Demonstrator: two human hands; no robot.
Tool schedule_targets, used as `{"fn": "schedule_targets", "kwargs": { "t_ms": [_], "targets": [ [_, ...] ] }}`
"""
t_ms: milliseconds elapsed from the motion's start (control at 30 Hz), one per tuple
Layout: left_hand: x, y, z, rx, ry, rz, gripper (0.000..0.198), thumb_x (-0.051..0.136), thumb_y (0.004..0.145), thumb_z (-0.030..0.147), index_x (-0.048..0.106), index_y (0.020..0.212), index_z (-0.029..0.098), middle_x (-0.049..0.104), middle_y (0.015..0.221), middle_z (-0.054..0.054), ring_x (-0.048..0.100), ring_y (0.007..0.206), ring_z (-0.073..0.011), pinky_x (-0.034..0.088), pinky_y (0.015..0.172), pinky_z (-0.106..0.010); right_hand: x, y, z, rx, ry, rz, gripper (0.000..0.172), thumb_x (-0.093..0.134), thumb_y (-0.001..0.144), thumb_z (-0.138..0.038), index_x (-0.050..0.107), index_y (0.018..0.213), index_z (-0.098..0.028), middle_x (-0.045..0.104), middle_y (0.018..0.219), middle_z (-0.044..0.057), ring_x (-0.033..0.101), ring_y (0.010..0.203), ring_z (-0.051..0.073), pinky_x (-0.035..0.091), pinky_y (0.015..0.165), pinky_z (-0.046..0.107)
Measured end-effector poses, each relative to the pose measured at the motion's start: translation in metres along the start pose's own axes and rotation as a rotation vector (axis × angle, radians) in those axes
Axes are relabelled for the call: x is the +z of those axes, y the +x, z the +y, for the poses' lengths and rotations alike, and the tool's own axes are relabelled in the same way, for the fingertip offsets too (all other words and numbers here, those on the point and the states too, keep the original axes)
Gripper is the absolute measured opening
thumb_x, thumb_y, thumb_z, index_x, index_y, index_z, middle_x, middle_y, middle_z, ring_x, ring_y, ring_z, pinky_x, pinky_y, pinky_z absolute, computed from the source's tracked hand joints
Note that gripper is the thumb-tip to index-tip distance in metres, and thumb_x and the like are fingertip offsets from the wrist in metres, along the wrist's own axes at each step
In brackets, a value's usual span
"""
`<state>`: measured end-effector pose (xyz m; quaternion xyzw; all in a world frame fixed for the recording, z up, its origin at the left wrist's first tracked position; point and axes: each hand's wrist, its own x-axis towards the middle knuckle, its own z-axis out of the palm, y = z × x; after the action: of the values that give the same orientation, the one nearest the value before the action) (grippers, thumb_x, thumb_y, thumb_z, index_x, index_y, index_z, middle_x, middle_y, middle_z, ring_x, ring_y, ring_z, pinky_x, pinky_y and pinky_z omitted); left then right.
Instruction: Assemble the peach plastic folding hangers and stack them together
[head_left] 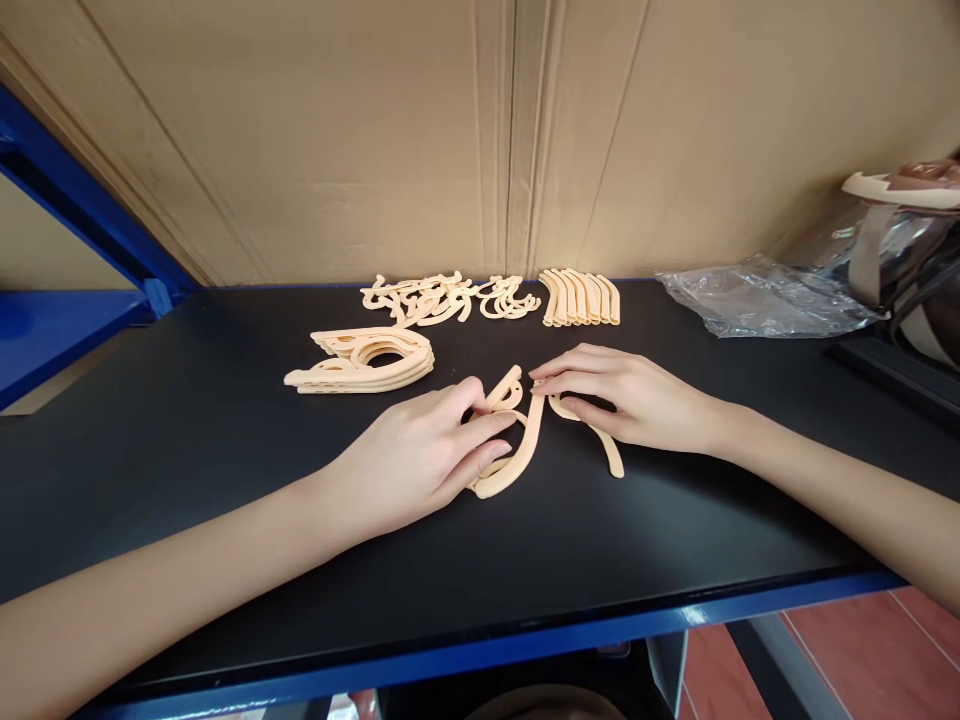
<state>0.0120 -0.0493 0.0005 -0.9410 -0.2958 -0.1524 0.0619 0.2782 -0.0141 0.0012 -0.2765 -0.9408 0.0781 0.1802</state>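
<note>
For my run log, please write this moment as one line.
left hand: holds curved peach piece | right hand: fingers on second curved piece | behind: stack of pieces, row of curved pieces, plastic bag

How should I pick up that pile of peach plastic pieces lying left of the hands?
Probably pinch the pile at its wide rounded right end, coming from the front. It is thick there, so all layers get clamped together; the thin tail pointing left would likely splay.

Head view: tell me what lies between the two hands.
In the head view, peach curved plastic pieces lie on the black table between the left hand and the right hand, with fingers of both hands touching them.
</note>
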Motion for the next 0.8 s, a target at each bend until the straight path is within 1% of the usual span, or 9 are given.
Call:
{"fn": "schedule_targets", "kwargs": {
  "t_ms": [67, 167, 233, 300, 433, 533, 600, 667, 800],
  "targets": [
    [0.001, 0.0, 0.002, 0.013, 0.08, 0.031, 0.033, 0.037, 0.1, 0.029, 0.065, 0.115, 0.018, 0.059, 0.1, -0.007, 0.061, 0.085, -0.0203, 0.05, 0.077, -0.033, -0.002, 0.0, -0.001, -0.001, 0.017, 0.004, 0.023, 0.047, 0.096, -0.026, 0.064, 0.11, -0.021, 0.065, 0.113, 0.006, 0.057, 0.098, 0.019, 0.048, 0.087, 0.036],
    [0.001, 0.0, 0.004, 0.007, 0.181, 0.048, 0.036, 0.037, 0.099, 0.03, 0.066, 0.114, 0.014, 0.06, 0.095, -0.009, 0.06, 0.083, -0.0235, 0.05, 0.076, -0.038, -0.004, -0.001, -0.004, 0.01, 0.085, -0.024, 0.017, 0.052, 0.093, -0.025, 0.065, 0.102, -0.02, 0.066, 0.1, 0.005, 0.057, 0.088, 0.017, 0.049, 0.077, 0.032],
    [0.001, 0.001, 0.004, -0.014, 0.199, 0.045, 0.037, 0.038, 0.099, 0.033, 0.065, 0.114, 0.013, 0.059, 0.093, -0.009, 0.059, 0.082, -0.0236, 0.05, 0.074, -0.038, -0.004, -0.001, -0.005, 0.018, 0.102, -0.035, 0.016, 0.054, 0.091, -0.026, 0.064, 0.103, -0.02, 0.065, 0.099, 0.005, 0.056, 0.087, 0.016, 0.048, 0.072, 0.029],
    [0.001, 0.002, 0.003, -0.038, 0.185, 0.037, 0.037, 0.04, 0.098, 0.035, 0.065, 0.114, 0.013, 0.059, 0.094, -0.009, 0.06, 0.081, -0.0229, 0.05, 0.073, -0.037, -0.005, -0.001, -0.006, 0.023, 0.047, -0.026, 0.016, 0.056, 0.091, -0.03, 0.063, 0.1, -0.019, 0.063, 0.1, 0.005, 0.055, 0.086, 0.016, 0.046, 0.071, 0.028],
    [0.001, 0.002, 0.001, -0.083, 0.124, 0.031, 0.033, 0.039, 0.097, 0.025, 0.064, 0.116, 0.013, 0.058, 0.095, -0.008, 0.059, 0.081, -0.0208, 0.049, 0.069, -0.034, -0.012, -0.001, -0.008, 0.073, -0.113, -0.015, 0.025, 0.057, 0.089, -0.041, 0.056, 0.077, -0.019, 0.059, 0.075, 0.0, 0.05, 0.069, 0.013, 0.041, 0.067, 0.028],
    [0.001, 0.001, 0.0, -0.132, 0.053, 0.023, 0.035, 0.038, 0.094, 0.018, 0.063, 0.117, 0.014, 0.058, 0.097, -0.008, 0.058, 0.083, -0.0202, 0.05, 0.07, -0.033, -0.022, -0.004, -0.008, 0.208, -0.161, -0.114, 0.033, 0.06, 0.085, -0.049, 0.051, 0.07, -0.02, 0.056, 0.064, -0.004, 0.047, 0.056, 0.01, 0.035, 0.057, 0.026],
    [0.002, 0.0, -0.002, -0.167, -0.009, 0.019, 0.036, 0.038, 0.092, 0.015, 0.063, 0.117, 0.016, 0.058, 0.102, -0.008, 0.057, 0.089, -0.0207, 0.05, 0.075, -0.035, -0.027, -0.006, -0.007, 0.308, -0.166, -0.205, 0.036, 0.061, 0.082, -0.054, 0.051, 0.07, -0.022, 0.057, 0.063, -0.005, 0.046, 0.052, 0.01, 0.031, 0.051, 0.025],
    [0.001, 0.0, -0.004, -0.191, -0.058, 0.017, 0.036, 0.038, 0.091, 0.013, 0.063, 0.116, 0.017, 0.058, 0.106, -0.007, 0.055, 0.095, -0.0217, 0.049, 0.081, -0.036, -0.031, -0.008, -0.005, 0.35, -0.138, -0.257, 0.033, 0.061, 0.081, -0.054, 0.053, 0.074, -0.023, 0.06, 0.067, -0.005, 0.051, 0.054, 0.011, 0.031, 0.051, 0.025],
    [0.001, 0.001, -0.006, -0.208, -0.069, -0.002, 0.041, 0.035, 0.087, 0.006, 0.062, 0.115, 0.018, 0.059, 0.109, -0.008, 0.053, 0.099, -0.0234, 0.048, 0.084, -0.039, -0.031, -0.01, 0.001, 0.318, -0.069, -0.237, 0.011, 0.057, 0.084, -0.036, 0.057, 0.086, -0.025, 0.064, 0.086, -0.002, 0.059, 0.07, 0.015, 0.039, 0.06, 0.026]
  ]
}}
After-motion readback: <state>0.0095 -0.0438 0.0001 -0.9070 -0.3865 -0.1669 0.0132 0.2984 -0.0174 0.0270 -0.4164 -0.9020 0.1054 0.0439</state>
